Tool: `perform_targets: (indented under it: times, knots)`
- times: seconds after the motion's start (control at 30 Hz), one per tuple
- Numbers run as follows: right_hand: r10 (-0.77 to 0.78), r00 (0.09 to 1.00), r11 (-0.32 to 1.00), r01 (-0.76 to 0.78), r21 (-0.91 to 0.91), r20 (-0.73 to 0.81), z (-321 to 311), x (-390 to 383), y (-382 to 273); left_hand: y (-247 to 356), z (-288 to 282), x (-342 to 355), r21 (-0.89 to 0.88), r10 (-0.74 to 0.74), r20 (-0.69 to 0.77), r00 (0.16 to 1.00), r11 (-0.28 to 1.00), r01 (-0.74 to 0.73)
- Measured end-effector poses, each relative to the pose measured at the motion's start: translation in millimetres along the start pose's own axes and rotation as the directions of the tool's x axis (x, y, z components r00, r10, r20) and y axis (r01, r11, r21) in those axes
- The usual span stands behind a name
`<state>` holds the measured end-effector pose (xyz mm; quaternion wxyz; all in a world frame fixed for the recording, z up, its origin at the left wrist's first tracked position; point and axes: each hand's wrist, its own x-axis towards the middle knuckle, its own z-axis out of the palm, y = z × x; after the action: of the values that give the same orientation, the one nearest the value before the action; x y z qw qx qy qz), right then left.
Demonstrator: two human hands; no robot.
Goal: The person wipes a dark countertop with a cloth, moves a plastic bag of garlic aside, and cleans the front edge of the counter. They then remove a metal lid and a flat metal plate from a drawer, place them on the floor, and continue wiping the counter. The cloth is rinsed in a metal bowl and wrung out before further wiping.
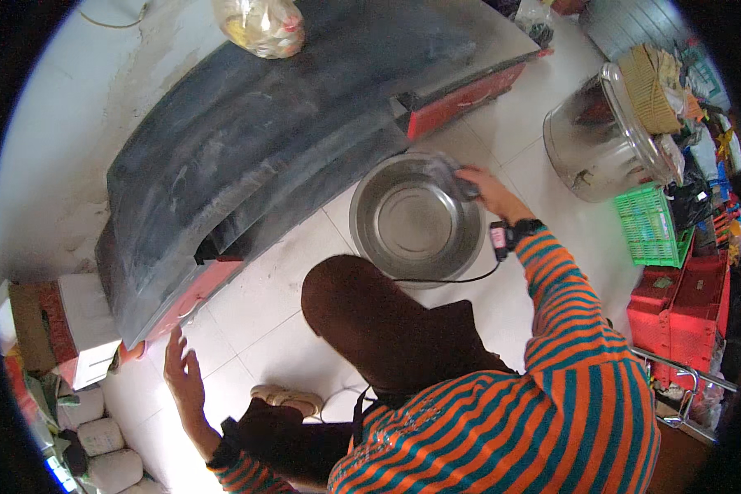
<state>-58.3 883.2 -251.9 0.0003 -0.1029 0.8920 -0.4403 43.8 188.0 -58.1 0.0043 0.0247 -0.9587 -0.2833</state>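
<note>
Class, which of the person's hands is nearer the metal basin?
Right. The right hand grips a cloth on the metal basin rim; the left hand hangs open, far away.

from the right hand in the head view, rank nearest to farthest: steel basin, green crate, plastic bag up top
1. steel basin: right hand rests on its rim, holding a cloth.
2. green crate: off to the right.
3. plastic bag: upper left, atop the dark panel.

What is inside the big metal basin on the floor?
The metal basin looks empty, its bare shiny bottom showing. The right hand presses a grey cloth on its rim, hiding that part.
</note>
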Motion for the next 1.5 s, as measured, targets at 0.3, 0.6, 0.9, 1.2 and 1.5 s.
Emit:
perform_targets:
  times: [0.3,0.6,0.9,1.2,1.5]
  knots:
    - [0.778,0.615,0.306,-0.549,0.778,0.128,-32.2,-136.6,15.6,122.7,9.8,94.8,0.208,0.317,0.121,0.94,0.918,-0.337]
    - [0.294,0.926,0.95,-0.254,0.183,-0.236,-69.5,-57.3,-8.4,201.8,54.7,119.0,-0.452,0.388,0.019,0.921,0.825,-0.338]
    - [0.229,0.969,0.695,-0.228,0.682,0.09,-117.0,95.4,-216.1,215.4,174.5,143.0,-0.293,0.533,0.157,0.832,0.829,-0.476]
    - [0.094,0.978,0.942,-0.147,0.3,0.185,-65.3,118.3,-312.1,229.1,211.0,159.5,-0.519,0.574,0.028,0.818,0.708,-0.479]
    - [-0.134,0.979,0.833,0.027,0.552,0.155,-105.2,177.0,-376.6,191.2,225.7,168.3,-0.302,0.512,0.171,0.842,0.84,-0.45]
